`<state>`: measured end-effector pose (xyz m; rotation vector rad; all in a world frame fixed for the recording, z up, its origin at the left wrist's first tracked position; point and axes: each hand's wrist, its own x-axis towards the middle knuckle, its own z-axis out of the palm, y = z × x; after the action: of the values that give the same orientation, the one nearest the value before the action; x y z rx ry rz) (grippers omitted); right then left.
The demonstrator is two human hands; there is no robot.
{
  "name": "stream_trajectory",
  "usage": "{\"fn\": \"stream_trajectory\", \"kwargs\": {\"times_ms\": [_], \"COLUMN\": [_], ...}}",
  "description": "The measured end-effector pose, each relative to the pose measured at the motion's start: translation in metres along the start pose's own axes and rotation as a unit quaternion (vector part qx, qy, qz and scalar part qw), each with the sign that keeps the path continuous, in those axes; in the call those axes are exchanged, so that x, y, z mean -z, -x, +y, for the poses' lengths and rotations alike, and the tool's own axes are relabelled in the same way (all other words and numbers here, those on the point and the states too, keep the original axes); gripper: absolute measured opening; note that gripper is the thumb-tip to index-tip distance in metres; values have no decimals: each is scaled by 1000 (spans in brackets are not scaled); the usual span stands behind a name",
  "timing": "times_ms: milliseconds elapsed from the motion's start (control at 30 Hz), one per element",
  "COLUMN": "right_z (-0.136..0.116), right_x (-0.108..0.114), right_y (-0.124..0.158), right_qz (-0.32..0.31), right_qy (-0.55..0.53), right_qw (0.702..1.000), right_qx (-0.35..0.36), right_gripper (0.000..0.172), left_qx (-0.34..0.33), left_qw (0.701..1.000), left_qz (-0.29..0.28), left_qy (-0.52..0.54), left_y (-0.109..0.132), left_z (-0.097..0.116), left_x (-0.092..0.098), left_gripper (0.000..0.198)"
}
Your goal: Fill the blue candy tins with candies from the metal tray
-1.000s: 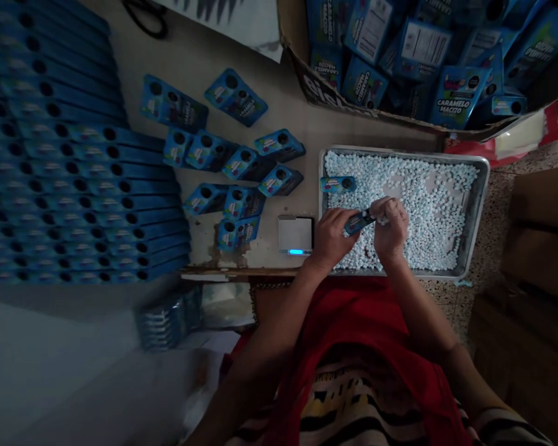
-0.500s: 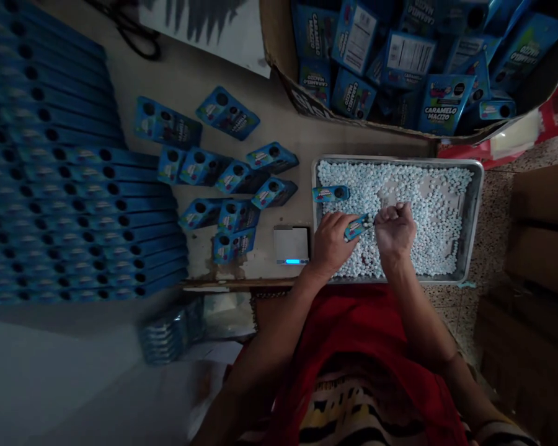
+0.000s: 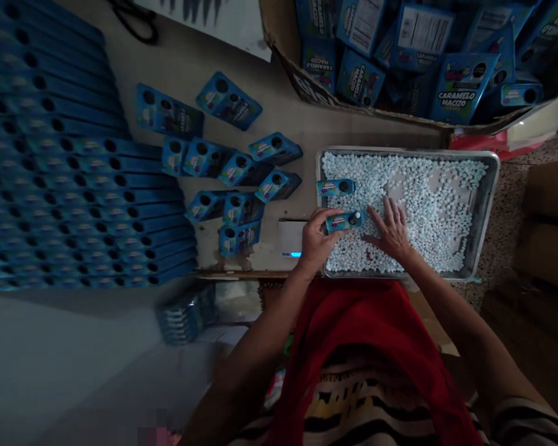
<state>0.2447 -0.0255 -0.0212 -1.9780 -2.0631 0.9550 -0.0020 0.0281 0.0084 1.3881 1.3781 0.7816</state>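
Note:
My left hand (image 3: 317,240) grips a small blue candy box (image 3: 345,222) over the left part of a metal tray (image 3: 486,204). One pale candy shows at the box's right end. Spread across the tray is a layer of small white and pale blue candies (image 3: 428,217). My right hand (image 3: 391,229) lies palm down on them, fingers spread, just right of the held box. A second blue candy box (image 3: 335,188) rests at the tray's left edge. Beside my left hand is a small digital scale (image 3: 292,237) with a lit blue display, partly covered by that hand.
Several blue boxes (image 3: 230,101) stand loosely on the table left of the tray. Long stacked rows of boxes (image 3: 74,186) fill the far left. A cardboard carton (image 3: 286,68) full of blue boxes sits behind the tray. Brown cartons (image 3: 544,229) stand at right.
My right hand has gone from a closed fist beside the box to spread fingers on the candies. My left hand has turned the box more level and moved slightly left.

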Motion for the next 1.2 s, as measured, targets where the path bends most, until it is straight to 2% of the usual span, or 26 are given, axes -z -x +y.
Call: {"fn": "stream_trajectory", "kwargs": {"times_ms": [67, 133, 200, 267, 300, 367, 433, 500, 567, 667, 733, 800, 933, 1000, 1100, 1167, 1200], "right_z": [4, 9, 11, 11, 9, 4, -3, -11, -22, -43, -60, -78, -110, -119, -123, -120, -117], "right_x": [-6, -6, -2, 6, 11, 21, 30, 37, 43, 53, 65, 80, 103, 105, 96, 88, 85], "right_y": [-16, -31, -41, -47, -47, -45, -40, -35, -33, -39, -48, -58, -71, -73, -74, -76, -78], "right_qz": [-28, -32, 7, 73, 101, 121, 101, 64, 28, 39, 78, 117, 184, 207, 233, 250, 262], "right_qy": [-9, -42, -110, -233, -315, -498, -656, -756, -811, -856, -868, -862, -801, -764, -706, -680, -680], "right_qw": [999, 999, 991, 956, 920, 808, 676, 576, 514, 464, 459, 478, 564, 607, 666, 686, 681], "right_qx": [13, -13, -73, -161, -210, -291, -321, -306, -278, -225, -172, -120, -79, -71, -59, -65, -73], "right_gripper": [60, 44, 29, 21, 20, 26, 28, 26, 29, 28, 23, 23, 39, 45, 43, 39, 38], "left_qx": [24, 32, 21, -9, -30, -69, -94, -112, -133, -137, -125, -123, -148, -154, -148, -149, -151], "left_qw": [1000, 999, 1000, 999, 997, 992, 986, 977, 968, 970, 975, 978, 978, 978, 975, 972, 970], "left_qz": [-4, -1, 0, -18, -32, -41, 2, 62, 67, -22, -55, -57, -63, -62, -62, -64, -65], "left_qy": [18, 20, -6, -46, -66, -102, -136, -172, -200, -197, -177, -158, -129, -128, -153, -172, -179], "left_y": [1, 4, 10, 17, 19, 20, 11, -11, -41, -81, -92, -91, -71, -65, -63, -64, -65], "left_z": [-9, -18, -22, -21, -19, -13, -7, -4, -4, -7, -5, 0, 18, 25, 31, 33, 33], "left_x": [6, 6, 4, 2, 2, 8, 17, 25, 27, 20, 13, 8, 2, -2, -8, -11, -12], "left_gripper": [40, 43, 41, 39, 42, 55, 61, 57, 56, 50, 41, 36, 33, 32, 33, 34, 35]}}
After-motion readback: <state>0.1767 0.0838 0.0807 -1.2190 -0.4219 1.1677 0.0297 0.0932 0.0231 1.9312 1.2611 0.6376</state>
